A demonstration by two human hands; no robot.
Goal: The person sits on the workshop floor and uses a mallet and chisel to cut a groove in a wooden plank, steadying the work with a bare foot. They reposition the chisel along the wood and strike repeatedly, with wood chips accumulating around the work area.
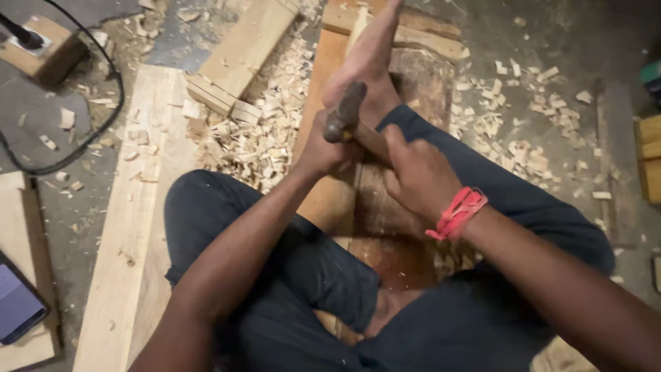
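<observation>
Hammer (346, 110), with dark metal head and wooden handle, at centre frame, just above a reddish-brown board (385, 227) that runs away from the seated person along the floor (578, 41). From left to right: a dark device with a lit screen (17, 303) at the lower left edge; a black cable (103, 131) looping over the floor from a wooden block (48, 48); a long pale plank (138, 227) lying lengthwise; a heap of wood chips (255, 138) beside a shorter notched plank (241, 48). Left hand (325, 148) is closed around the hammer just below its head. A bare foot (368, 58) rests on the board behind the hammer. Right hand (416, 176), fingers curled, grips the lower handle; it lies just beside the left hand, and whether the two touch cannot be told. A red band (460, 210) circles the right wrist. Further chips (509, 131) are scattered at right.
</observation>
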